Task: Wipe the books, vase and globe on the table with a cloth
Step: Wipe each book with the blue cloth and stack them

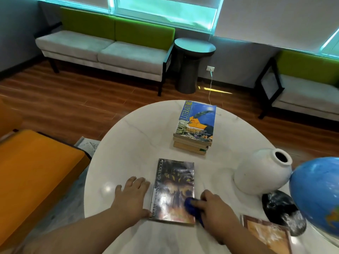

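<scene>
Cloth point(190, 203): blue, bunched, pressed onto the near right part of the dark book's cover.
Right hand point(214, 208): fingers curled round the cloth and gripping it, knuckles up, over the book's near right corner.
Left hand point(133, 194): fingers straight and spread flat on the tabletop point(139, 136), just beside the book's spine, with the thumb touching its near left corner; it holds nothing.
Dark book point(174, 182): lies flat and closed, close to the tabletop's near edge, with a glossy cover.
Stack of books point(196, 125): toward the far edge, well apart from the hands, with a blue cover on top.
Vase point(260, 173): white and round-bodied, near the right edge, mouth tilted toward the camera.
Globe point(315, 191): blue, at the right edge, appearing to touch the vase; its black base point(280, 208) sits just below.
Orange-covered book point(266, 233): at the near right edge, partly cut off by the frame.
Stage: likely the cover wipe of this one book; the stack, vase and globe look yet to be done.
Risk, book: the slick cover on smooth marble could skid toward the near edge, since only the thumb steadies it.
Risk, vase: a wide rightward stroke could send the elbow or forearm into the vase, which may rock against the globe.
Risk, missed area: the bunched cloth covers little, so the far half may go unwiped.
</scene>
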`<state>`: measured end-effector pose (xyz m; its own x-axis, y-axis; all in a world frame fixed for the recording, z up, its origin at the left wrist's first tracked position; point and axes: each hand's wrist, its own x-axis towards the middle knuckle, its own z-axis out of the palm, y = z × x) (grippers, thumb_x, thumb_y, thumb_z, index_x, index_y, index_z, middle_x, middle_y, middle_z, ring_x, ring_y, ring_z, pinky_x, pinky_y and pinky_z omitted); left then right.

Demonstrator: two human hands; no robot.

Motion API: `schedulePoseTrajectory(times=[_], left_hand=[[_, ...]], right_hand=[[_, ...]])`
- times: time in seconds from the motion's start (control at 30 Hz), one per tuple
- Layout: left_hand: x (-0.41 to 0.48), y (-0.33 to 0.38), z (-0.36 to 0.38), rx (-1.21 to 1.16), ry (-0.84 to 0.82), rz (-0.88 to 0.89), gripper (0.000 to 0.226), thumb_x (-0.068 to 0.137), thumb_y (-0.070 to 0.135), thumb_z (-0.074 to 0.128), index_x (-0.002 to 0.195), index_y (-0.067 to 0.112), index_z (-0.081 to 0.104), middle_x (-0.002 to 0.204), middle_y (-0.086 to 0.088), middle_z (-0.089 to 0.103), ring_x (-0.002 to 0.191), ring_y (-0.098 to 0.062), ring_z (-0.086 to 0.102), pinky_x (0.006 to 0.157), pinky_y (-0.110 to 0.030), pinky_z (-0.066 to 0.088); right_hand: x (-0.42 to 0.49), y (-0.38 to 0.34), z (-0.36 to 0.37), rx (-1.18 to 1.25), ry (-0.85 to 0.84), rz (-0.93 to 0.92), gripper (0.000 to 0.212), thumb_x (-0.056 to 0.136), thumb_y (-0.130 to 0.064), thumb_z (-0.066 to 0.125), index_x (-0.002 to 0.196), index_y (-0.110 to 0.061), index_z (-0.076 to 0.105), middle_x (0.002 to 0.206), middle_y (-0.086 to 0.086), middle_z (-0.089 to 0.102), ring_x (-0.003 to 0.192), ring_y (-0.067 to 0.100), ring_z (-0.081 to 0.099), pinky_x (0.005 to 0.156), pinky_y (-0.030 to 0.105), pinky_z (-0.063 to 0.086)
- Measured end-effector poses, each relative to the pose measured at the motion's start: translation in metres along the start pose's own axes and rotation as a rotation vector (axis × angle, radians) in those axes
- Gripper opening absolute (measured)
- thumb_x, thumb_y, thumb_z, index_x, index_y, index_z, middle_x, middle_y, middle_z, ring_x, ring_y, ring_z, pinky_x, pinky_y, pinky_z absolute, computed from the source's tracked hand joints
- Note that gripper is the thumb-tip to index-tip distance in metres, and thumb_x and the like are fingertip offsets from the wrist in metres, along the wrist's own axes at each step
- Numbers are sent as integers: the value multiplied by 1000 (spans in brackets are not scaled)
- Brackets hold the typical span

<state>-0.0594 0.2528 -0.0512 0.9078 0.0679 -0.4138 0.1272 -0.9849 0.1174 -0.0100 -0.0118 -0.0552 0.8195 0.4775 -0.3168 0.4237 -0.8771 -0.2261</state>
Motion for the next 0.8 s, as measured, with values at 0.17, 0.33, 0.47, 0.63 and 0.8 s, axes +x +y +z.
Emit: schedulePoseTrajectory(times=[0.17,0.33,0.47,0.63,0.8], left_hand=[[8,5,-6,-318,-21,-111,51,83,40,64,130,24,51,129,5,53,120,-15,46,93,-26,41],[9,14,-14,-742,-165,-264,21,91,12,55,105,3,68,93,-9,65,80,-18,56,66,-21,44],[12,18,-19,-872,-266,-359,10,90,6,52,88,9,62,79,-8,56,56,-16,48,46,-18,37],[5,24,-25,-1094,-336,-458,15,87,2,59,73,7,62,47,-1,50,36,-9,38,44,-19,30],[-7,36,-34,-1244,-382,-312,25,89,-1,59,109,15,59,103,-11,69,85,-22,68,61,-30,55]], right_hand=[[5,15,-29,404,-19,331,21,93,-20,43,100,-29,61,101,-4,56,87,12,57,70,24,43],[6,5,-31,700,-145,447,21,87,-44,61,92,-24,64,92,-4,67,81,7,61,69,21,48],[9,-5,-23,565,-236,358,27,84,-42,64,105,-26,68,94,-8,63,84,6,57,63,12,40],[9,-11,-28,429,-266,343,28,85,-38,62,111,-28,68,100,-5,63,87,10,56,68,16,42],[6,-10,-31,523,-324,337,26,86,-25,57,107,-28,72,105,-6,69,90,7,60,75,13,47]])
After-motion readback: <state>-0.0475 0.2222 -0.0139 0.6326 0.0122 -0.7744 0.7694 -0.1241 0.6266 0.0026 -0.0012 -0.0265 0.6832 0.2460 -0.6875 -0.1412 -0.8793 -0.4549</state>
